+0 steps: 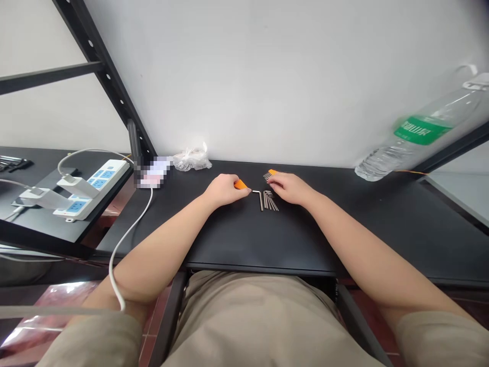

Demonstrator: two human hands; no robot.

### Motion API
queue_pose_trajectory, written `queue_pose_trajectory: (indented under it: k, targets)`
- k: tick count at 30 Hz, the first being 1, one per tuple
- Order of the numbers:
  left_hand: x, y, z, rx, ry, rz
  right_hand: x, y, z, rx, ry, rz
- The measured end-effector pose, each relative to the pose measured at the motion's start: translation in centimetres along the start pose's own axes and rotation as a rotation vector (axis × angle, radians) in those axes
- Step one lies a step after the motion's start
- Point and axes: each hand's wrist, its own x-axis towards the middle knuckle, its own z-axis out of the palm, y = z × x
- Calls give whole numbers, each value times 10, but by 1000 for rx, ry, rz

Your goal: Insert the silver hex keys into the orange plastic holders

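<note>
My left hand (226, 190) pinches an orange piece (240, 184) that juts out past its fingertips. To the right, my right hand (286, 187) has its fingers closed around another orange piece (272, 172), with several thin metal tips beside it. Between and just below the hands, several L-shaped metal hex keys (270, 201) lie fanned out on the black tabletop (260, 239). One larger hex key (261, 200) lies at their left, its short arm pointing toward my left hand.
A crumpled clear plastic bag (192, 157) sits by the wall. A water bottle (416, 132) with a green label is at the right. At the left are a white power strip (93, 191), plugs and a white cable (124, 234) crossing my left forearm.
</note>
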Motion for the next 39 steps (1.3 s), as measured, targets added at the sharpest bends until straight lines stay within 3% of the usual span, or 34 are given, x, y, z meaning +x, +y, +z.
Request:
queue_pose_trajectory:
  k: [2, 5, 9, 21, 27, 34, 39]
  targets:
    - [0, 1, 0, -5, -2, -6, -3, 5, -5, 90, -8, -17]
    - [0, 0, -1, -5, -15, -12, -7, 4, -13, 184, -152, -64]
    - [0, -1, 0, 5, -11, 6, -8, -3, -18, 148, -287, -126]
    - [0, -1, 0, 13, -2, 15, -7, -9, -15, 73, -237, -92]
    - [1, -2, 2, -7, -17, 10, 1, -30, -6, 52, -38, -71]
    - [0, -2, 1, 0, -35, 7, 26, -61, 3, -149, -179, -74]
    - [1, -2, 1, 13, -13, 14, 30, -60, 5, -4, -142, 43]
